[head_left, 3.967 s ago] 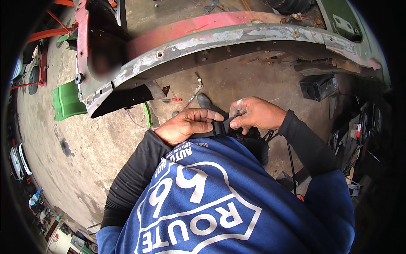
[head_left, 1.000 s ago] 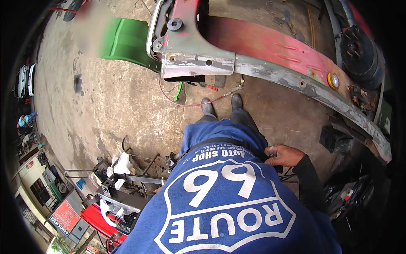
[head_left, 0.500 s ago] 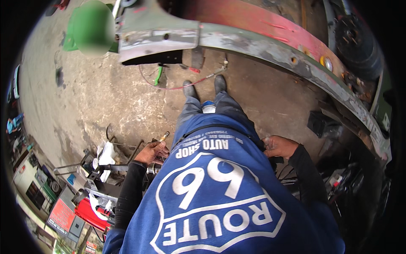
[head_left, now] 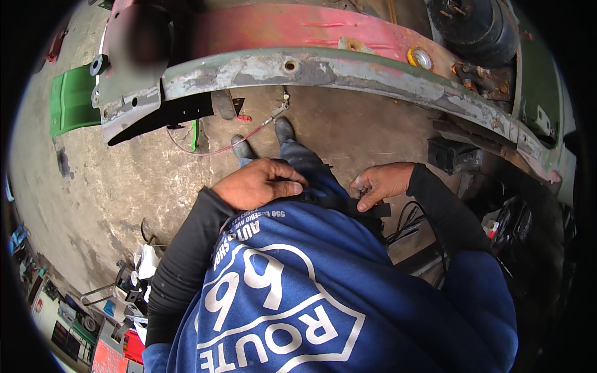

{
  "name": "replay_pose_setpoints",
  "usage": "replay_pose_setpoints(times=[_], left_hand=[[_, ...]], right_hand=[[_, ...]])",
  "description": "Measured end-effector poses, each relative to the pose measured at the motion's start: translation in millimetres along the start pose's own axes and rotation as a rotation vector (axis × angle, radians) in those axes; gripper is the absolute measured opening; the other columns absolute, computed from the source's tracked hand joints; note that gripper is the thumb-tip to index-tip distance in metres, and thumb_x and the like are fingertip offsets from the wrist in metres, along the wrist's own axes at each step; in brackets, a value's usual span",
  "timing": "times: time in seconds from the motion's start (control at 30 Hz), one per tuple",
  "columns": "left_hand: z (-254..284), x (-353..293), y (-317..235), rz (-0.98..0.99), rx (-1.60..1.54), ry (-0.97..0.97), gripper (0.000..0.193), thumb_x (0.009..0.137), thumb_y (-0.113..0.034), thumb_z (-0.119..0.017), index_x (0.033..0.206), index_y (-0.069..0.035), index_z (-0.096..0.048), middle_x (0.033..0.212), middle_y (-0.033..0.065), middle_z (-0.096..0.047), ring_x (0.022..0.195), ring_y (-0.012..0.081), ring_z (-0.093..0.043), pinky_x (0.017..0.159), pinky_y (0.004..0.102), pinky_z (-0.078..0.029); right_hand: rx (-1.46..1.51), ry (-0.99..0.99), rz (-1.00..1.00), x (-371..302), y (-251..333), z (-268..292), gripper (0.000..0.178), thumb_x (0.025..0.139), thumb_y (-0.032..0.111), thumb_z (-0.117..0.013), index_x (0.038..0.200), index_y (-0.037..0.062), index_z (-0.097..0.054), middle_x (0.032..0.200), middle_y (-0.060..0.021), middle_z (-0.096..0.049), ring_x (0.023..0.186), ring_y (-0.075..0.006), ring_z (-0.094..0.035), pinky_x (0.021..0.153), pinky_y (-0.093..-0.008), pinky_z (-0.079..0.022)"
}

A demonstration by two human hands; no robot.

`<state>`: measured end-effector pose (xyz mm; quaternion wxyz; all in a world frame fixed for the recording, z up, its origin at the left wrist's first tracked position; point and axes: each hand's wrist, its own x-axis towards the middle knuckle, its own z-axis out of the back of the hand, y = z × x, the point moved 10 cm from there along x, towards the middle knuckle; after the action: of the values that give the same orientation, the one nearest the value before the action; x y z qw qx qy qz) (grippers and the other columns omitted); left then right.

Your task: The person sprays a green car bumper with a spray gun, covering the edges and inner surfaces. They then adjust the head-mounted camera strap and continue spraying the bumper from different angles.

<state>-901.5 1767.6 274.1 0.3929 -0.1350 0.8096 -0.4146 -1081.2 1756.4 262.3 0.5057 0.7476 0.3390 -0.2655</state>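
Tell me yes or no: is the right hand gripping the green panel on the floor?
No. The right hand is at the black strap at the person's waist, while the green panel lies far off to the left.

Both hands have come back to the front of the blue sweatshirt (head_left: 292,292): the left hand (head_left: 258,184), down beside the floor clutter half a second ago, now lies flat on a black strap (head_left: 336,202) at the waist, and the right hand (head_left: 380,182), earlier at the hip, pinches the same strap further right. The view has swung right, so the green panel (head_left: 71,105) sits at the far left and the rusted red-and-grey vehicle frame (head_left: 348,65) spans the top.
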Motion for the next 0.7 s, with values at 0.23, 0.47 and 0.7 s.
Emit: replay_pose_setpoints(times=[0.23, 0.47, 0.7], left_hand=[[2.9, 8.9, -0.5, 0.074, 0.137, 0.083, 0.034, 0.099, -0.024, -0.060, 0.123, 0.000, -0.064, 0.108, 0.0080, -0.069, 0.103, 0.0148, -0.062, 0.095, 0.0273, -0.047], [-2.5, -2.6, -14.4, 0.065, -0.048, 0.047, 0.044, 0.094, -0.033, -0.066, 0.123, 0.000, -0.064, 0.119, 0.0158, -0.065, 0.110, 0.0231, -0.062, 0.097, 0.0318, -0.047], [-47.5, 41.5, -29.0, -0.018, 0.426, 0.251, 0.042, 0.089, -0.034, -0.072, 0.112, 0.000, -0.069, 0.108, 0.0182, -0.068, 0.104, 0.0285, -0.063, 0.093, 0.0363, -0.048]], right_hand=[[0.701, -0.299, 0.273, -22.8, 48.5, 44.5, 0.028, 0.093, 0.021, -0.066, 0.113, 0.0027, -0.061, 0.084, -0.0071, -0.064, 0.071, -0.0130, -0.062, 0.061, -0.0259, -0.047], [0.811, -0.314, 0.434, -8.4, 69.6, 47.3, 0.027, 0.095, 0.018, -0.061, 0.115, 0.0001, -0.058, 0.090, -0.0089, -0.066, 0.078, -0.0150, -0.066, 0.061, -0.0261, -0.047], [0.065, -0.428, 0.075, -36.0, 46.0, 50.8, 0.033, 0.093, 0.025, -0.064, 0.107, -0.0045, -0.059, 0.087, -0.0100, -0.066, 0.064, -0.0145, -0.063, 0.059, -0.0267, -0.049]])
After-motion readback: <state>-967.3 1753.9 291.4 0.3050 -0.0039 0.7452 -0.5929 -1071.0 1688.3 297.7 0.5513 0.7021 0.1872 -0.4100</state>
